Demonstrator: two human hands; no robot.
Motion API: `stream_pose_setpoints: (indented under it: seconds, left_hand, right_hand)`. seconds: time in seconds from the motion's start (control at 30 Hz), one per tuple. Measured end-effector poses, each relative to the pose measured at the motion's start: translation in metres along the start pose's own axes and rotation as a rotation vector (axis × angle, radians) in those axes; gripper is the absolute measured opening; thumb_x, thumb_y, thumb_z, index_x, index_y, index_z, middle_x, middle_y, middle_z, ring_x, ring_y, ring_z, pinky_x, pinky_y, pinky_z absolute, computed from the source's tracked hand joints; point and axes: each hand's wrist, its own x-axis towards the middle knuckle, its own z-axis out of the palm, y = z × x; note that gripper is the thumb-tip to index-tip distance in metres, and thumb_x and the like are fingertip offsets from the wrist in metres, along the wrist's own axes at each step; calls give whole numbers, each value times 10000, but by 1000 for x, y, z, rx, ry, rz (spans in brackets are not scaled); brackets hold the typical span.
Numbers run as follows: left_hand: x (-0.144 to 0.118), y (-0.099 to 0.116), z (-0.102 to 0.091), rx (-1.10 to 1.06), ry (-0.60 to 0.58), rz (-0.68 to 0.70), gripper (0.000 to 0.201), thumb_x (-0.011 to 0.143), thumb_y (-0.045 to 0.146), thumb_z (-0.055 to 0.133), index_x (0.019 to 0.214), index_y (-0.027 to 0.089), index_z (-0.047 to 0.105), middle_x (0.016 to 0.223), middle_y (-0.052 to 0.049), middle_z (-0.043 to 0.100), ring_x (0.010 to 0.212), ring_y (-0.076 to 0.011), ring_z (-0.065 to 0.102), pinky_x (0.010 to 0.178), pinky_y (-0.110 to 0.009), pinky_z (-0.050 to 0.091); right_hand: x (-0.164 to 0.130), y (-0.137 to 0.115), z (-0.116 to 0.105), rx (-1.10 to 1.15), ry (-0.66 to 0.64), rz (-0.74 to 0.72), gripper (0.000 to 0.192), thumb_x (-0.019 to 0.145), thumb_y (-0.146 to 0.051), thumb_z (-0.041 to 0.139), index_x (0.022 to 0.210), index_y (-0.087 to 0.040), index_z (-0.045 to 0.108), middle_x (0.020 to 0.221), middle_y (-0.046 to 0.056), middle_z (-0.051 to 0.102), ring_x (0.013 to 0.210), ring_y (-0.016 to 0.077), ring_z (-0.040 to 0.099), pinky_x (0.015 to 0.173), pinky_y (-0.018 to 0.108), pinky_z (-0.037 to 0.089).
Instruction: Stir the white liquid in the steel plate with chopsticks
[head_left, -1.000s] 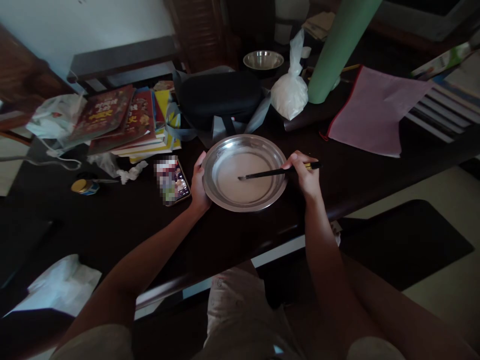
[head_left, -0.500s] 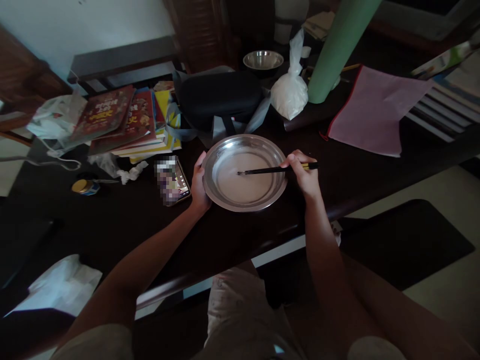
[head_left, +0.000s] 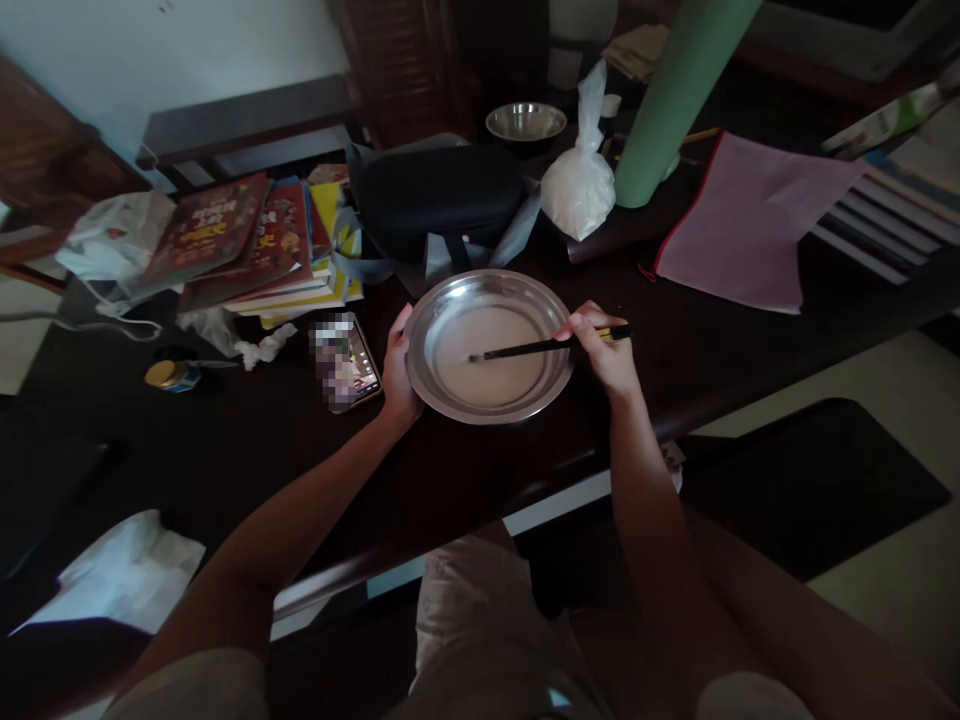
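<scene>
A round steel plate (head_left: 450, 290) holding a pale milky liquid sits on the dark table (head_left: 225, 440) in front of me. My left hand (head_left: 397, 375) grips the plate's left rim. Dark chopsticks (head_left: 525, 348) are pinched in my right hand (head_left: 604, 350) at the plate's right edge. Their tips rest in the liquid near the plate's centre.
A phone (head_left: 343, 362) lies just left of the plate. Behind it are stacked books (head_left: 255, 240), a black case (head_left: 439, 195), a tied white bag (head_left: 579, 185), a small steel bowl (head_left: 526, 122), a green roll (head_left: 675, 100) and a pink pouch (head_left: 750, 215). A small jar (head_left: 169, 374) stands far left.
The chopstick tips have shifted slightly within the liquid, first up, then down and left. My left hand and the plate stay put.
</scene>
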Motion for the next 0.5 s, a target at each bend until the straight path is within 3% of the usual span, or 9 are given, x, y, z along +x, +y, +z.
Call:
stream_pose_setpoints:
  seconds: [0.13,0.27,0.4,0.5]
  left_hand:
    - [0,2,1,9,3,-15,503,879,573,795,1317,328,758,1580,-57,723,1656,-365,484,1347,-502,450]
    - [0,2,1,14,14,-26,490,881,555,796,1318,336,760,1537,-54,750,1649,-359,497,1331,-493,475]
    - [0,1,1,11,12,-22,469,897,525,784,1327,338,761,1556,-46,738,1652,-343,495,1338,-487,466]
    - [-1,2,1,-4,11,-19,448,905,517,781,1314,335,772,1547,-41,746,1657,-344,485,1335,-488,468]
  right_hand:
    - [0,-1,0,5,64,27,624,944,-816,670,612,-290,723,675,12,701,732,212,648,841,460,568]
    - [0,-3,0,-6,-6,33,618,911,-843,690,616,-301,729,687,18,707,779,234,662,856,478,566]
    - [1,-4,0,-21,44,34,656,917,-869,655,596,-299,704,679,16,694,766,225,642,858,476,551]
    - [1,-4,0,2,5,56,658,906,-870,668,590,-293,700,686,17,701,755,223,643,844,471,549]
